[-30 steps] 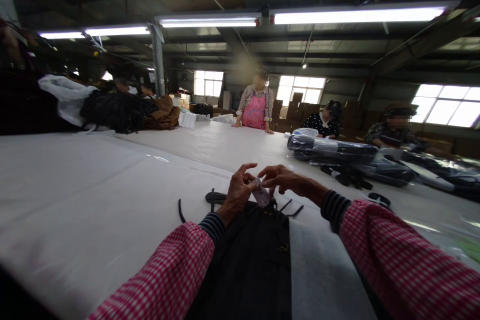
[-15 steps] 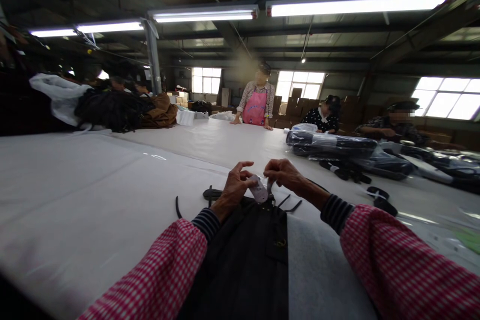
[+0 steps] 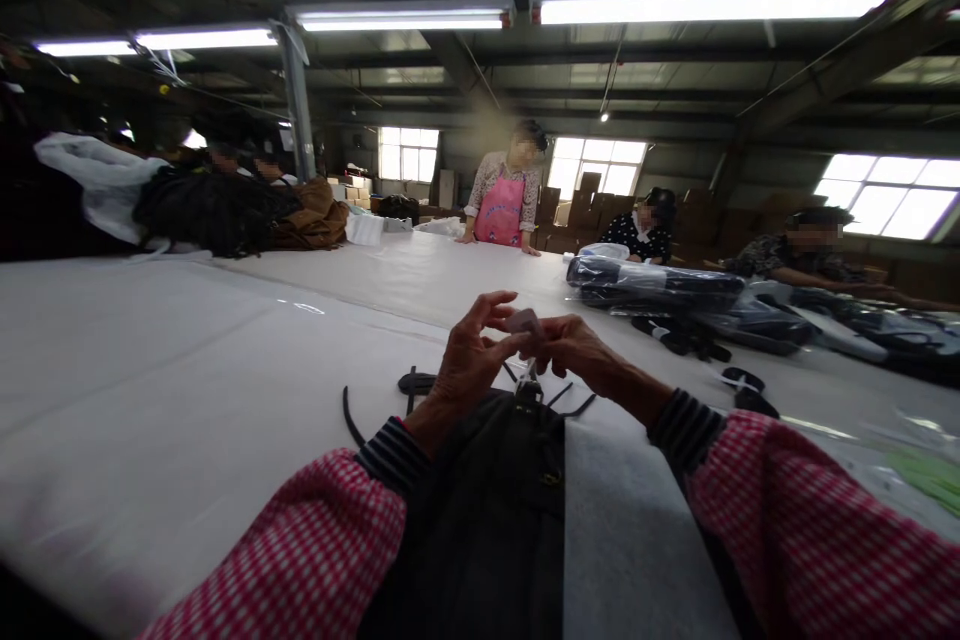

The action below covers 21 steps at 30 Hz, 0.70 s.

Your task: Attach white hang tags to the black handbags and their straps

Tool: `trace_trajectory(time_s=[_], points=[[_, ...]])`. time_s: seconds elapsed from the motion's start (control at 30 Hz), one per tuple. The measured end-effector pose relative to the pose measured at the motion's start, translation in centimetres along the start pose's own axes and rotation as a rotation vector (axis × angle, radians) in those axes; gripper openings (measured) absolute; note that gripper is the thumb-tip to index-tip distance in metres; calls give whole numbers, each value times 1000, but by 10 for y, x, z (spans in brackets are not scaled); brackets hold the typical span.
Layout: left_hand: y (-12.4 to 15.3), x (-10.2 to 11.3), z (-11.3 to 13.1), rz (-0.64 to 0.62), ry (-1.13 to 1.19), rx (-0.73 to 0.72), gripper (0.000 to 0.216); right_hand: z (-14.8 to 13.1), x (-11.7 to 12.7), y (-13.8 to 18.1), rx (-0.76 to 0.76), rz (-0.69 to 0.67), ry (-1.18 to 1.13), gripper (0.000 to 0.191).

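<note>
Filling the lower view, the white table (image 3: 187,400) is cut off at left and right. Black bag (image 3: 480,520) lies toward the near edge, lower end out of frame, left side partly covered by the left forearm. Pale sheet (image 3: 630,540) lies along the bag's right side; the right sleeve overlaps it. Plastic-wrapped bundle (image 3: 660,282), toward the table's far right edge: contents blurred by glare. Left hand (image 3: 472,350): wrist raised, index arched, thumb reaching right, narrowed on a pale tag (image 3: 525,323) above the bag's top end. Right hand (image 3: 577,348): fingers curled and narrow, meeting the tag's right side; cannot tell whether it grips the tag. Tag's lower part hidden by fingers; markings unreadable.
</note>
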State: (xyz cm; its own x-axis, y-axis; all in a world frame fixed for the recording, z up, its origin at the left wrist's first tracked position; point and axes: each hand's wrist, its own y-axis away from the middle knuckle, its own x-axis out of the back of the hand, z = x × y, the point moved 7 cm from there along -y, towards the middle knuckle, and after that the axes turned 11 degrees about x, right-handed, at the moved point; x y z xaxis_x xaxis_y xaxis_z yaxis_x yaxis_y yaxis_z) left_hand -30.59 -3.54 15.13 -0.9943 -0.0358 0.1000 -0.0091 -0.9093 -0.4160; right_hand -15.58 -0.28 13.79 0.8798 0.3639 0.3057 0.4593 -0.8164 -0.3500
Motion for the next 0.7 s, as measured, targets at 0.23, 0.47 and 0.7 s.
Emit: trace_trajectory(time_s=[0.23,0.47,0.7], points=[[9,-23,-49,-363,-638,119,14,52,39,32,-207,284,90,16],[14,-30,-59,-470,-737,92,35,82,35,43,-289,191,345,11],[5,-28,-73,-531,-745,37,38,42,83,70,-308,153,372,36]])
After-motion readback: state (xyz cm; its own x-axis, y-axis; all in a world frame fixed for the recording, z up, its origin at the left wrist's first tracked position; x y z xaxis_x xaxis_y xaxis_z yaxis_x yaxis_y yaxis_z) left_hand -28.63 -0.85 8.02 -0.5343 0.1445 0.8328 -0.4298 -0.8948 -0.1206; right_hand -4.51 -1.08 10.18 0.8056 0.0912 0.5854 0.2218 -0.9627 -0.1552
